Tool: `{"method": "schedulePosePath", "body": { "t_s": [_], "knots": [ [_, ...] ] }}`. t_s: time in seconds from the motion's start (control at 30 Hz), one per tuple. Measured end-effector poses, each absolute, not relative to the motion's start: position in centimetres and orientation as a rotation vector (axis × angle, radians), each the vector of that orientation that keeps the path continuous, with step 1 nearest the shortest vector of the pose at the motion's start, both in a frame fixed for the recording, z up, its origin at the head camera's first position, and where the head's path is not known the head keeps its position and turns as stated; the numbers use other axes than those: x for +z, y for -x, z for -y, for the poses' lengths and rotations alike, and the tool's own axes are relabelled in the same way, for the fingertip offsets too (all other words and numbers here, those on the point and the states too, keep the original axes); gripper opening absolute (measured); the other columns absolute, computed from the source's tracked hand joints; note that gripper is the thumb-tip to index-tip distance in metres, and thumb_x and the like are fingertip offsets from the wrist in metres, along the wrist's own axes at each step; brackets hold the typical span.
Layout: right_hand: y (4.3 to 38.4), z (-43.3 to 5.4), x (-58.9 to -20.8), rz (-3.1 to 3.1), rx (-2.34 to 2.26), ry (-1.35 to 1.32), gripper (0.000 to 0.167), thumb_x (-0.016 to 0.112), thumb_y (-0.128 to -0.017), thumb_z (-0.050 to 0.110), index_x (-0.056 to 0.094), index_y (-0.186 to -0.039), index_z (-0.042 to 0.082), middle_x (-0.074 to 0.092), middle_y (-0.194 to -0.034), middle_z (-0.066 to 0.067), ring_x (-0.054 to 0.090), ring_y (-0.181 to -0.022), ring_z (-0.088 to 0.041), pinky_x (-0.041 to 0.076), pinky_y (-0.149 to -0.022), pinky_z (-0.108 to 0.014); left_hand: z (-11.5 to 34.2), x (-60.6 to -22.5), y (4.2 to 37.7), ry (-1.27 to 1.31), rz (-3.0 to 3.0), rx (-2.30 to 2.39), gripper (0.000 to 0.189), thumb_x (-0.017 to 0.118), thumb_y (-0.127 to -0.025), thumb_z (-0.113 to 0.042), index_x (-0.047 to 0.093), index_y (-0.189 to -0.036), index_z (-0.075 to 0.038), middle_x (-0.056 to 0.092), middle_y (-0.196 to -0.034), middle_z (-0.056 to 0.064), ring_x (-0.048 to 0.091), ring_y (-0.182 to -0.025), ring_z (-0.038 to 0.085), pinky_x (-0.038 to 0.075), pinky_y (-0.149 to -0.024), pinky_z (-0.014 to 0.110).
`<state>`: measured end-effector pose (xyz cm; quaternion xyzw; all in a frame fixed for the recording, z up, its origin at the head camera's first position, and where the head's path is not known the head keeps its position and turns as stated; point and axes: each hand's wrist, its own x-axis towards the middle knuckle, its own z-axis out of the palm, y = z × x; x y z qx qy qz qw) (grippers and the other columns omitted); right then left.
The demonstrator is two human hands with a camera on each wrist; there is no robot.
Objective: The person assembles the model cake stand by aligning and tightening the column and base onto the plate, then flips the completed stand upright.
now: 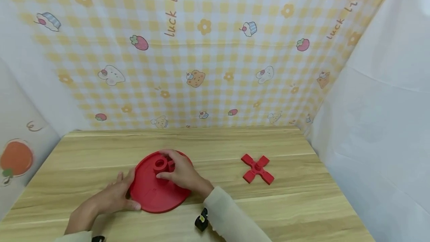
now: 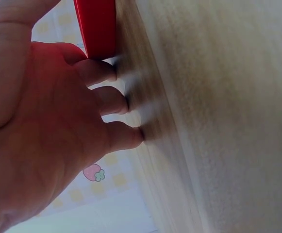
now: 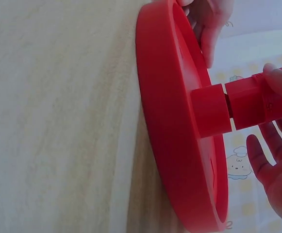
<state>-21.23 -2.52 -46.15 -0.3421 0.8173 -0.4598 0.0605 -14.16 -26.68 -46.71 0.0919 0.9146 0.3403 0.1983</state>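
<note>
A red round base (image 1: 147, 193) with a raised rim lies on the table, a short red post (image 3: 211, 111) standing from its middle. My right hand (image 1: 184, 173) holds a red hollow cylinder (image 1: 160, 164), its thumb against the side. In the right wrist view the cylinder is over the post, slightly tilted, with a thin gap between them. My left hand (image 1: 114, 195) grips the base's left rim between thumb and forefinger. Its other fingers (image 2: 124, 136) rest on the tabletop in the left wrist view. Part of the cylinder is hidden behind the right hand.
A red cross-shaped piece (image 1: 258, 169) with a small central peg lies on the wooden table (image 1: 295, 204), right of the base. A yellow checked cloth (image 1: 215, 62) hangs behind the table, and a white cloth (image 1: 379, 100) hangs at the right.
</note>
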Motion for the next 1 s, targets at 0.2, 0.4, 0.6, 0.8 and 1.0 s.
{"method": "schedulePosePath", "body": {
  "t_s": [0.2,0.4,0.6,0.8,1.0],
  "knots": [
    [21.4,2.66,-46.05,-2.446,-1.401,1.025,0.071,0.081,-0.084,0.022,0.046,-0.145,0.012,0.058,-0.133,-0.001,0.055,-0.11,0.0,0.051,-0.09,-0.016,26.84,-46.64,14.18,-0.257,-2.577,0.924,0.128,0.085,-0.07,-0.046,0.007,-0.153,0.013,0.026,-0.153,0.038,-0.001,-0.136,0.07,0.005,-0.099,0.084],
    [21.95,2.37,-45.75,-2.331,-1.44,1.043,0.071,0.08,-0.085,0.017,0.044,-0.146,0.011,0.058,-0.138,-0.005,0.057,-0.114,-0.002,0.05,-0.097,-0.022,26.78,-46.57,14.27,-0.261,-2.576,0.913,0.128,0.085,-0.07,-0.046,0.007,-0.152,0.014,0.027,-0.152,0.038,-0.001,-0.135,0.07,0.006,-0.099,0.085],
    [22.0,2.15,-45.72,-2.306,-1.428,1.061,0.068,0.075,-0.088,0.009,0.043,-0.147,0.012,0.06,-0.134,0.001,0.058,-0.116,-0.002,0.05,-0.097,-0.022,26.72,-46.53,14.23,-0.254,-2.555,0.936,0.128,0.085,-0.071,-0.045,0.006,-0.152,0.014,0.025,-0.153,0.038,-0.002,-0.136,0.07,0.005,-0.099,0.084],
    [21.77,2.27,-45.75,-2.357,-1.417,1.017,0.068,0.077,-0.086,0.01,0.045,-0.146,0.012,0.063,-0.125,0.004,0.059,-0.111,-0.002,0.051,-0.094,-0.018,26.66,-46.56,14.16,-0.258,-2.556,0.945,0.128,0.085,-0.07,-0.045,0.006,-0.152,0.014,0.024,-0.153,0.039,-0.003,-0.136,0.069,0.004,-0.1,0.084],
    [21.5,2.43,-45.58,-2.397,-1.452,1.016,0.078,0.081,-0.083,0.008,0.037,-0.147,0.012,0.065,-0.116,0.001,0.06,-0.107,-0.002,0.05,-0.092,-0.015,26.64,-46.61,14.15,-0.254,-2.551,0.948,0.128,0.084,-0.071,-0.045,0.005,-0.152,0.015,0.023,-0.153,0.039,-0.004,-0.136,0.069,0.004,-0.099,0.084]
  ]
}}
